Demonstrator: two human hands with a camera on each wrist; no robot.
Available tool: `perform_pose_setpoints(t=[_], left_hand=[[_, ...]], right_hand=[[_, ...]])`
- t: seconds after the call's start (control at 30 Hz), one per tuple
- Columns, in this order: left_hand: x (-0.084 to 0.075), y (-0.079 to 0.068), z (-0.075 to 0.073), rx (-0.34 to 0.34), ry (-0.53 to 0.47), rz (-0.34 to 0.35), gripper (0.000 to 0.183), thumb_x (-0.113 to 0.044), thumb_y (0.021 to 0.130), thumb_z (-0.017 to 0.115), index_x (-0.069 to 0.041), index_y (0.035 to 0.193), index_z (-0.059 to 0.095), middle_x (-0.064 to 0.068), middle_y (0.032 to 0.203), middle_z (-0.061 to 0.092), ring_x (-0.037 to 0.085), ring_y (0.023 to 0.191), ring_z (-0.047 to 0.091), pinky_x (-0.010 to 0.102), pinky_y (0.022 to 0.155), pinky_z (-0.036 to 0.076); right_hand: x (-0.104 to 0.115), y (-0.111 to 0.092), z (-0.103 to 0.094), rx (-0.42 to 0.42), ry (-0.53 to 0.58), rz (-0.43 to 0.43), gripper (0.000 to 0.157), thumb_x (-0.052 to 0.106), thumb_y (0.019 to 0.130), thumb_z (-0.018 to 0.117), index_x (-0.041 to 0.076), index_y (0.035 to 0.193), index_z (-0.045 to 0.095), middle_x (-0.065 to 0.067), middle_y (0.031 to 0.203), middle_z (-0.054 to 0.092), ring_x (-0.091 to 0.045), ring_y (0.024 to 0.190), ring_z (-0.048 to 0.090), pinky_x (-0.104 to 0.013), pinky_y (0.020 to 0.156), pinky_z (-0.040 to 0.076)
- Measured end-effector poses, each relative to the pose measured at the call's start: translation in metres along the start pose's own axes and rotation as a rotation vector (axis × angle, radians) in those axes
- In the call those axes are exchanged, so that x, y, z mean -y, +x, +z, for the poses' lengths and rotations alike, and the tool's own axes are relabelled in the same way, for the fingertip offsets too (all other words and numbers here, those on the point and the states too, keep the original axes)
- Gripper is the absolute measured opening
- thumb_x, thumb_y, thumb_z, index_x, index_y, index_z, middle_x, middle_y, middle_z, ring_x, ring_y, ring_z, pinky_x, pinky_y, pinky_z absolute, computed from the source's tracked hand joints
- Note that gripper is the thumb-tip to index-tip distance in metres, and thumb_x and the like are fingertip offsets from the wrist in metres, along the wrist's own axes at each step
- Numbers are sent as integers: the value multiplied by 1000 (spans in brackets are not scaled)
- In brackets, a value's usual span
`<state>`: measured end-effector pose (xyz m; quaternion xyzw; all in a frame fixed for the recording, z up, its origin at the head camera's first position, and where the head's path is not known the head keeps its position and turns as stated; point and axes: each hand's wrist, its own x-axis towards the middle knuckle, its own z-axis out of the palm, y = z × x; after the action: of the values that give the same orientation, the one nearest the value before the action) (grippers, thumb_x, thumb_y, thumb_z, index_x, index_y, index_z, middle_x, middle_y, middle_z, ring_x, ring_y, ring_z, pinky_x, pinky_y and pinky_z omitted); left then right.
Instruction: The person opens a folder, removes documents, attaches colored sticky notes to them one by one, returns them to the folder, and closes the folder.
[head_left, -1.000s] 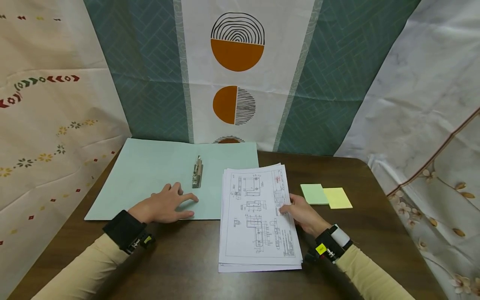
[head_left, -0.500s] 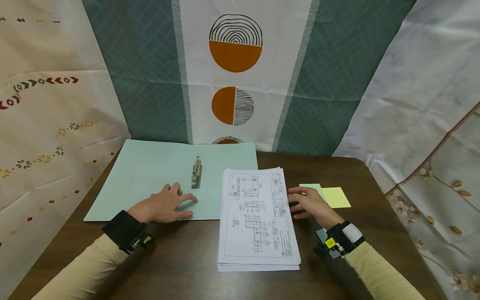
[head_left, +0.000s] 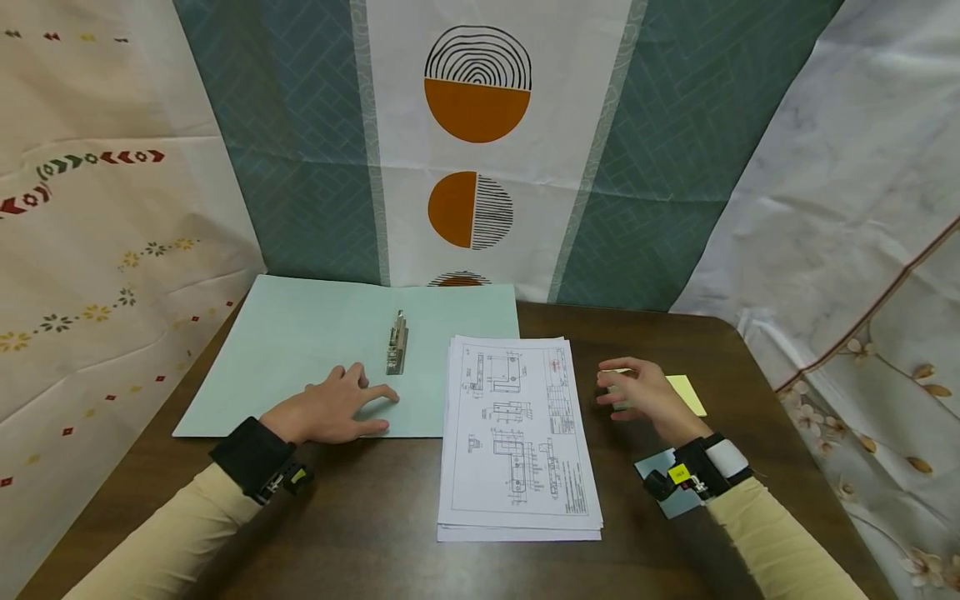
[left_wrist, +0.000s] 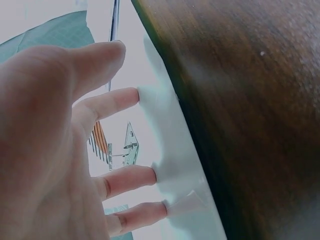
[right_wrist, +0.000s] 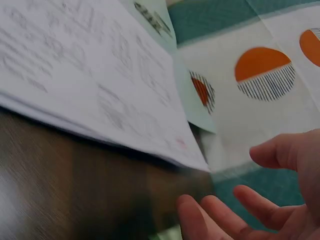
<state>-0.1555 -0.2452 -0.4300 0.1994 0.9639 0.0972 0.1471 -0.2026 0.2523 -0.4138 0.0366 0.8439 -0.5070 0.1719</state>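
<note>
My left hand [head_left: 333,408] rests with spread fingers on an open pale green folder [head_left: 300,333]. In the left wrist view its fingertips [left_wrist: 160,210] touch the folder close to the near edge. A metal clip [head_left: 397,343] lies along the folder's middle, just beyond that hand. A stack of printed drawings [head_left: 517,442] overlaps the folder's right part and the table. Right of the stack, my right hand [head_left: 647,398] hovers with loosely bent fingers, holding nothing. It hides most of a green sticky-note pad and part of a yellow sticky-note pad [head_left: 688,393].
A blue sticky-note pad [head_left: 678,503] lies partly under the right wrist's camera. The dark wooden table [head_left: 360,517] extends in front of the folder. Patterned cloths [head_left: 480,208] hang at the back and both sides.
My right hand has let go of the paper stack's right edge and moved right, over the sticky notes. The blue pad has come into view. My left hand has stayed put.
</note>
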Motion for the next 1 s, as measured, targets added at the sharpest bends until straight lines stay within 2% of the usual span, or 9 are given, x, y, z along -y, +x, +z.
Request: perform_pose_setpoints(t=[0.1,0.27,0.4,0.53,0.63,0.73,0.83,0.93,1.0], left_hand=[[-1,0,-1,7,-3,-1,48,-54,105,75,-33,147,69,21,130,58,36,112,53,62,76,58],[-2,-1,-1,10,0,-5,47,-53,105,75,-33,147,69,21,130,58,37,112,53,60,76,58],[-1,0,-1,10,-6,-8,46,-52,104,76,-33,146,69,21,130,58,37,113,53,60,76,58],[0,0,0,11,-13,-4,47,-52,104,76,-33,146,69,21,130,58,37,112,53,60,77,58],[-1,0,0,12,-13,-7,47,-53,104,76,-33,146,69,21,130,58,36,112,53,59,77,58],[-1,0,0,11,-9,-8,47,-52,104,76,-33,146,70,22,130,58,36,112,53,59,76,58],[-1,0,0,8,-7,-8,46,-52,104,76,-33,146,70,22,130,58,36,112,53,60,77,58],[-1,0,0,8,-9,-8,46,-52,104,76,-33,146,69,21,131,58,36,112,54,60,78,58],[-1,-1,0,8,-11,-6,47,-52,104,77,-33,146,69,21,130,58,36,112,54,60,78,59]], right_hand=[[1,1,-22,-43,-49,-17,63,40,117,56,-1,164,48,-32,162,57,-34,123,79,-38,91,69],[1,3,-54,-88,-76,-62,72,47,118,54,-3,168,42,-34,168,51,-18,114,79,-34,88,68],[1,4,-60,-80,-168,-98,72,46,116,61,-2,167,45,-34,166,52,-30,125,75,-36,88,68],[0,6,-59,-34,-381,-191,69,38,109,75,-1,161,53,-34,163,53,-49,140,61,-53,100,63],[-1,9,-58,24,-544,-303,71,34,98,87,0,154,61,-34,161,53,-55,142,55,-70,108,55],[-1,12,-57,71,-661,-411,74,31,87,96,4,150,66,-35,160,53,-60,143,51,-78,108,49],[-2,14,-59,117,-730,-480,79,29,80,100,9,149,68,-34,162,51,-60,142,47,-70,99,53],[-1,16,-59,149,-778,-508,82,30,76,101,14,150,68,-30,161,54,-56,139,48,-57,90,54],[0,19,-59,162,-804,-518,83,30,76,101,14,150,68,-29,159,56,-55,138,49,-57,90,55]])
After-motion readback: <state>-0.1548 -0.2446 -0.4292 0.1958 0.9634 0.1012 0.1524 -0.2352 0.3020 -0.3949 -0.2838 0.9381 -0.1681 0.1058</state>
